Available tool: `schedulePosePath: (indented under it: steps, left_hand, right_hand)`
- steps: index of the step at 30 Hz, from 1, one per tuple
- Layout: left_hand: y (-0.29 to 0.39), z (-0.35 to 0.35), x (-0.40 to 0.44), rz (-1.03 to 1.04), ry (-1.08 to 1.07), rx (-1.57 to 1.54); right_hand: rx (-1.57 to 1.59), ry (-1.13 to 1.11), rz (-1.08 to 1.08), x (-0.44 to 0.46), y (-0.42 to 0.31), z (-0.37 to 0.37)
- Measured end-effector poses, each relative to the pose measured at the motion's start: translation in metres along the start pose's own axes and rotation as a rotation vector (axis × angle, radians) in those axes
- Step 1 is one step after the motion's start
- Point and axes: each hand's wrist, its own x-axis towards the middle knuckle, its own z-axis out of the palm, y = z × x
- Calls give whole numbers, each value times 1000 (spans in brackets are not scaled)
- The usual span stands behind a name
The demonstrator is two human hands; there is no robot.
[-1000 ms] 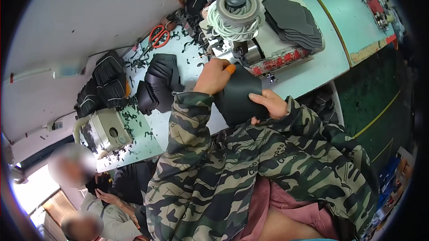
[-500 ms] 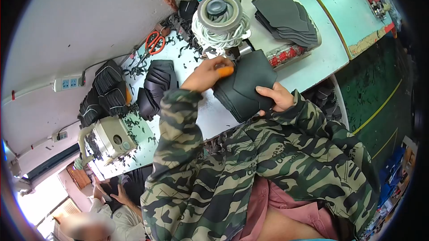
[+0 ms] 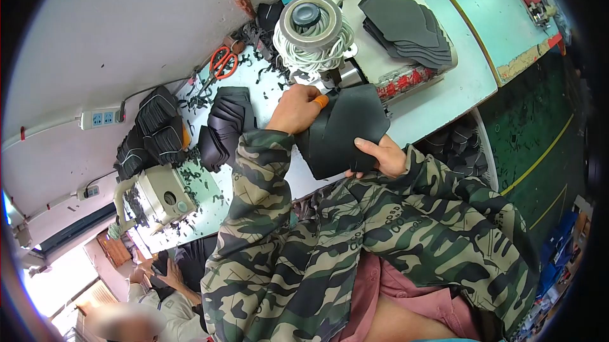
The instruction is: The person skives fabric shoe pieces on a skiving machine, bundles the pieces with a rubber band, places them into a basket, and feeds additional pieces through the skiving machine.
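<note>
Black flat pieces [image 3: 352,129] are held in front of my body, just below the sewing machine [image 3: 317,31]. My right hand [image 3: 382,155] grips their lower right edge, thumb on top and fingers beneath. At their upper left edge is my left hand [image 3: 297,109], with an orange cover on one finger; its fingers are closed on the pieces' edge. Dark grey pieces [image 3: 406,25] lie fanned on the machine's bed. Left of my left hand, a fanned pile of black pieces [image 3: 229,117] rests on the table [image 3: 266,82].
Red-handled scissors [image 3: 223,63] lie near the wall among black scraps. Tied black bundles [image 3: 155,126] and a second machine [image 3: 162,196] stand at the left. A co-worker [image 3: 171,310] sits at the lower left. More black pieces [image 3: 460,148] fill a space under the table's right side.
The black pieces first came away from the machine and showed as a stack; now they are tilted differently. My left hand has closed on their edge. The view has shifted slightly.
</note>
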Motion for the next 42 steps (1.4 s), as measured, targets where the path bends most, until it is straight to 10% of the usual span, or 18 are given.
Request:
schedulePosePath:
  steps: [9, 16, 27, 39, 42]
  left_hand:
    - [1, 1, 24, 133, 10, 42]
    - [-16, 15, -12, -20, -239, -917]
    - [4, 9, -10, 44, 126, 45]
    - [9, 2, 23, 47, 28, -17]
    - [-8, 3, 8, 44, -66, -555]
  right_hand:
    - [261, 47, -37, 7, -6, -15]
    - [5, 140, -208, -2, -11, -15]
    - [84, 100, -44, -5, 8, 0]
    - [187, 63, -85, 2, -3, -17]
    - [87, 183, -183, 2, -4, -23]
